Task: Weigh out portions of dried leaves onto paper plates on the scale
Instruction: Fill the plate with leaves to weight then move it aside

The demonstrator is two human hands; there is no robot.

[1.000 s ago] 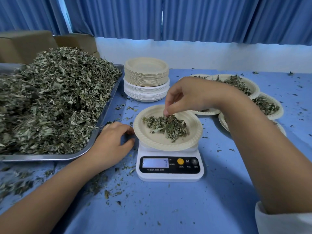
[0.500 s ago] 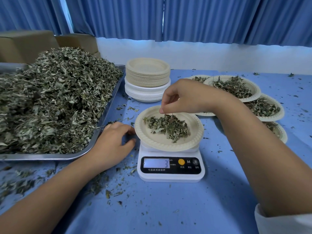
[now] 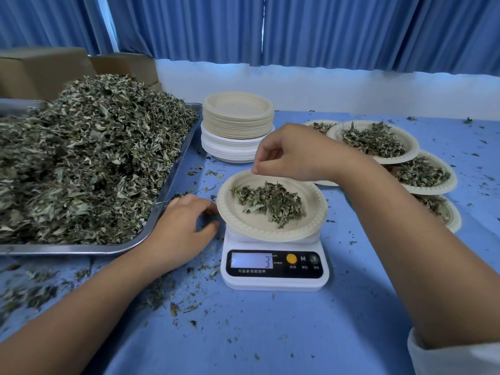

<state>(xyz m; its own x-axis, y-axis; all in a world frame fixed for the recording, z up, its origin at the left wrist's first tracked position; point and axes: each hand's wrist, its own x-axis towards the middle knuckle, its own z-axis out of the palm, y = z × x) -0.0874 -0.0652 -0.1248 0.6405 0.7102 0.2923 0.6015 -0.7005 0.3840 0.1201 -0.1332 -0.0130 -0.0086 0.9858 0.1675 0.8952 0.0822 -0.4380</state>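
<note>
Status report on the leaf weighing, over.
Right hand pinched above plate, no leaf visible. Left hand relaxed on table beside scale. Dried leaves on plate, display reads 3. Nothing blocking.

Cardboard boxes (image 3: 40,73) before blue curtains (image 3: 338,31), far left

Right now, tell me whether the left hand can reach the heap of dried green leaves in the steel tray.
Probably yes: the left hand rests on the blue tablecloth beside the steel tray, with nothing between it and the heap of dried green leaves.

Right hand (image 3: 295,152) now higher above leaves (image 3: 270,203)
</note>
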